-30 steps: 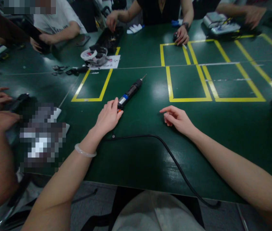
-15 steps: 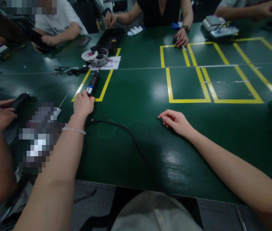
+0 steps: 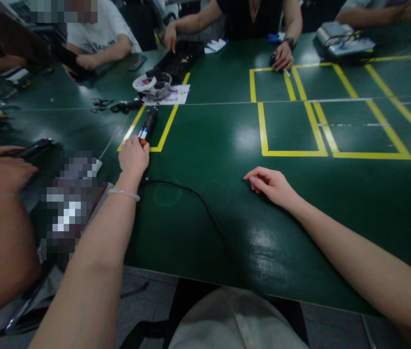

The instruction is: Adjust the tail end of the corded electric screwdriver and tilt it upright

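Observation:
My left hand [image 3: 134,157] is closed around the rear end of a black corded electric screwdriver [image 3: 149,121] with a blue and silver band. The tool lies along the green table, pointing away from me, inside a yellow taped outline. Its grip is partly hidden under my fingers. A black cord [image 3: 205,203] runs from beside my left wrist across the table to the near edge. My right hand [image 3: 269,184] rests on the table right of the cord, loosely bent with the index finger extended, and nothing shows in it.
Rolls of tape [image 3: 152,85] sit on a white paper [image 3: 178,94] beyond the screwdriver. Behind them is a black tray [image 3: 187,53]. More yellow tape outlines [image 3: 294,153] mark the right side. A co-worker's arm [image 3: 4,232] is close on my left; other people sit opposite.
The view has swung slightly left, so everything sits further right. My hands keep their places on the table. Across from me, a co-worker's hand has lowered toward the black tray.

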`<action>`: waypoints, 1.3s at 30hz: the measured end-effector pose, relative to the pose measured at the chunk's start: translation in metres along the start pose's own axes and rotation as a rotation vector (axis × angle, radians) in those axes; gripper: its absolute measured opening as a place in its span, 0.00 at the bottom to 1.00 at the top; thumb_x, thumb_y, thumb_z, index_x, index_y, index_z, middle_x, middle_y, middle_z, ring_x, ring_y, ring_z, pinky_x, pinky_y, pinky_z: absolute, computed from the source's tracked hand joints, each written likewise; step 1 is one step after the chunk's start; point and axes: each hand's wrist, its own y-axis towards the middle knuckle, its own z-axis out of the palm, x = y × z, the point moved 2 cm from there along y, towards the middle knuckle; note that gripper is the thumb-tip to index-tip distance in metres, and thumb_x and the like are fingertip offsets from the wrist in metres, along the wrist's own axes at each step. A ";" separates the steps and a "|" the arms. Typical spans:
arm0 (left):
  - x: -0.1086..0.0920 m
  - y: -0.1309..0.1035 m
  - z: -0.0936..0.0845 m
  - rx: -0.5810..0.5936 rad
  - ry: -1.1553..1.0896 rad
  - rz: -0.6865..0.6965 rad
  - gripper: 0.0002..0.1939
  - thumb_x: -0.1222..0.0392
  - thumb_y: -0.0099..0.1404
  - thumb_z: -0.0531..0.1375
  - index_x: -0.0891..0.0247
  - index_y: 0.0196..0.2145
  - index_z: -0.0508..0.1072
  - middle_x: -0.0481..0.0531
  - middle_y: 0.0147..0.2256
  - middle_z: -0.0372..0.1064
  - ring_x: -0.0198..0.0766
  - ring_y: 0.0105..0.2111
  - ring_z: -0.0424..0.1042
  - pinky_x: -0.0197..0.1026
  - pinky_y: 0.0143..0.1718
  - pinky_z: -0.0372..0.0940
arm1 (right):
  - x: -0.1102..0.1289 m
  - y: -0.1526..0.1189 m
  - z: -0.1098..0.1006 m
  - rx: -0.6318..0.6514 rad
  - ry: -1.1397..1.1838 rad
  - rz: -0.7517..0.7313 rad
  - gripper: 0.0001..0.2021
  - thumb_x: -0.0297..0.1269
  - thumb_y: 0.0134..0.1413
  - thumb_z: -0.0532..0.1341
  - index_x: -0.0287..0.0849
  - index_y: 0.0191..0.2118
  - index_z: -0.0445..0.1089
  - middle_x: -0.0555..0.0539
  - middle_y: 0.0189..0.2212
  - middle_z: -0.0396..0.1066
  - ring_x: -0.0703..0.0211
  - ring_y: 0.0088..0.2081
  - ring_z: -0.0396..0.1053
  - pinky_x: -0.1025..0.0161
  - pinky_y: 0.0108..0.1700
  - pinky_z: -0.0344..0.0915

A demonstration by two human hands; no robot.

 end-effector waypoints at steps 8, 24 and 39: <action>-0.019 -0.022 -0.003 -0.054 -0.033 -0.031 0.28 0.48 0.76 0.42 0.68 0.62 0.64 0.71 0.56 0.64 0.61 0.55 0.65 0.57 0.51 0.63 | 0.001 0.002 0.000 -0.010 0.004 -0.004 0.11 0.41 0.63 0.59 0.40 0.42 0.76 0.50 0.25 0.71 0.63 0.25 0.67 0.65 0.29 0.65; -0.118 -0.131 -0.037 0.014 -0.031 0.398 0.24 0.52 0.77 0.49 0.68 0.64 0.64 0.65 0.55 0.68 0.52 0.47 0.71 0.49 0.43 0.69 | 0.009 0.002 -0.001 -0.065 -0.069 -0.024 0.19 0.49 0.64 0.60 0.40 0.29 0.73 0.52 0.18 0.65 0.64 0.22 0.61 0.64 0.27 0.56; -0.204 -0.179 -0.043 0.078 -0.063 0.711 0.27 0.55 0.76 0.53 0.67 0.68 0.59 0.62 0.59 0.65 0.48 0.52 0.69 0.47 0.49 0.66 | 0.021 0.002 0.012 0.034 -0.199 -0.241 0.10 0.37 0.61 0.62 0.43 0.47 0.70 0.53 0.26 0.68 0.63 0.25 0.65 0.65 0.30 0.61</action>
